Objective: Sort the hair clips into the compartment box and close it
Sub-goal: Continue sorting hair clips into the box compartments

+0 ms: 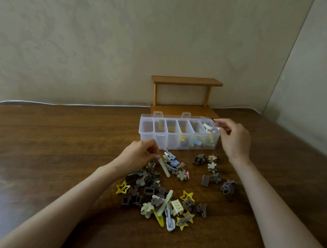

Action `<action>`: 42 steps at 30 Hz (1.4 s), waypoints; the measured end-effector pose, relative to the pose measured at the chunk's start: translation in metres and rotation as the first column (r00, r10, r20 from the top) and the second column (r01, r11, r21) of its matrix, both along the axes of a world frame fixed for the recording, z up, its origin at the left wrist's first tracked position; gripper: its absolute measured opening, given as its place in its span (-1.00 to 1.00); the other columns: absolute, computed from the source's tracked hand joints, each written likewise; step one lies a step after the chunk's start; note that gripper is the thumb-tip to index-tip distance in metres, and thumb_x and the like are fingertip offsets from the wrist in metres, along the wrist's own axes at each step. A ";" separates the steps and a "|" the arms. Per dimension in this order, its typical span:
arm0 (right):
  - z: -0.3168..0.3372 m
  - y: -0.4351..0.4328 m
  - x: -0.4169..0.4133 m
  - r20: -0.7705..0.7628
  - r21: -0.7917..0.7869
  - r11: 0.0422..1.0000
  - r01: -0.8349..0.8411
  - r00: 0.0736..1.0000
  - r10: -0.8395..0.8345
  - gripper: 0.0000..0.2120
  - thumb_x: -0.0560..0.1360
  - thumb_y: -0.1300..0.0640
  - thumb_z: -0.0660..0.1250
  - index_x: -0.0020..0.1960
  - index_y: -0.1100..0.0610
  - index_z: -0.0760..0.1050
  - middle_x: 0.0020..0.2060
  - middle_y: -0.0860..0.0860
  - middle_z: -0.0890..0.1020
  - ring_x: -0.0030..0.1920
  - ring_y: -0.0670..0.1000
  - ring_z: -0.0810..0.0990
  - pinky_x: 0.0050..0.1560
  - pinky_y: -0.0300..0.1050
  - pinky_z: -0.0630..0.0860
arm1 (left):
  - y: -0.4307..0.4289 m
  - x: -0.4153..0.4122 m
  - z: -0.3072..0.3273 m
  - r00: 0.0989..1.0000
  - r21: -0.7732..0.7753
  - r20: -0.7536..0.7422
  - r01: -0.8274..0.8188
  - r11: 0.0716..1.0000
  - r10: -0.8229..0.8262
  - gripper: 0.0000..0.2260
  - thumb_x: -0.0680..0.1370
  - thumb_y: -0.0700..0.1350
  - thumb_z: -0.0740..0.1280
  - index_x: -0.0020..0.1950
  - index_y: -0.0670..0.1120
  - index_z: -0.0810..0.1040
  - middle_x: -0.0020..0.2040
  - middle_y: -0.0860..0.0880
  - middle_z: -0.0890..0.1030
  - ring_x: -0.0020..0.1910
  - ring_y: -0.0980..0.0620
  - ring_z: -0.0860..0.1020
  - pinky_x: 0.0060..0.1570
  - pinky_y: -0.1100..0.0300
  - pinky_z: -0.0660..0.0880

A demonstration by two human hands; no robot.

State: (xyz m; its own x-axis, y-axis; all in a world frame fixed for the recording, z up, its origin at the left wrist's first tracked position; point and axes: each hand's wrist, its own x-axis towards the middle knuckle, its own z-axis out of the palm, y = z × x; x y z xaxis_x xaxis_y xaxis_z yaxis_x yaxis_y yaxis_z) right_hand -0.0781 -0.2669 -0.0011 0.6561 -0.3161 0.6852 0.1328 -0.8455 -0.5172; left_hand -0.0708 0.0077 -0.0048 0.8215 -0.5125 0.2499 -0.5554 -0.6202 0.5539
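The left hand point(140, 156) pinches a long pale clip point(164, 169) just in front of the open compartment box point(161, 140), above the loose hair clips point(155, 191). The right hand point(233, 140) curls at the box's right end; whether it holds anything is unclear.

A dark brown wooden table point(63, 147) with a visible grain fills the lower half and is glossy near its left edge. A small two-tier shelf point(186, 81) of lighter wood stands at its far side. A thin white cable point(65, 104) runs along the far edge, below a pale patterned wall point(106, 45).
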 end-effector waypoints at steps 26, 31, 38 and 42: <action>-0.004 0.053 -0.024 -0.352 -0.047 0.794 -0.606 0.754 0.554 -0.79 0.39 -0.09 0.43 -0.19 0.06 0.61 -0.21 -0.10 0.60 -0.05 -0.05 0.47 -0.02 -0.09 0.41 | -0.003 -0.005 0.005 0.999 -0.159 0.037 -0.016 0.987 0.022 -0.96 0.52 -0.13 0.31 -0.12 -0.06 0.48 -0.14 0.03 0.58 -0.15 0.08 0.57 -0.11 0.16 0.55; 0.000 0.058 -0.028 -0.434 -0.020 0.757 -0.653 0.688 0.582 -0.63 0.30 -0.24 0.38 -0.18 0.07 0.61 -0.15 -0.09 0.61 -0.01 -0.06 0.44 0.02 -0.07 0.42 | -0.006 -0.008 0.005 0.997 -0.232 0.050 -0.039 0.972 0.052 -0.96 0.52 -0.15 0.32 -0.11 -0.10 0.51 -0.16 0.04 0.59 -0.16 0.09 0.57 -0.16 0.26 0.52; -0.001 0.059 -0.028 -0.411 -0.056 0.759 -0.649 0.707 0.575 -0.88 0.39 0.05 0.47 -0.18 0.09 0.61 -0.15 -0.08 0.59 -0.05 -0.08 0.43 0.00 -0.09 0.42 | -0.007 -0.009 0.003 0.996 -0.261 0.060 -0.041 0.964 0.059 -0.98 0.52 -0.15 0.31 -0.11 -0.07 0.50 -0.13 0.06 0.58 -0.13 0.15 0.54 -0.15 0.35 0.47; -0.001 0.057 -0.028 -0.347 -0.044 0.787 -0.615 0.748 0.566 -0.93 0.40 0.13 0.45 -0.21 0.12 0.60 -0.22 -0.06 0.59 -0.10 -0.07 0.46 -0.07 -0.09 0.45 | -0.007 -0.008 0.003 0.998 -0.263 0.045 -0.040 0.964 0.053 -0.97 0.51 -0.13 0.32 -0.12 -0.05 0.50 -0.13 0.06 0.58 -0.13 0.14 0.55 -0.13 0.29 0.51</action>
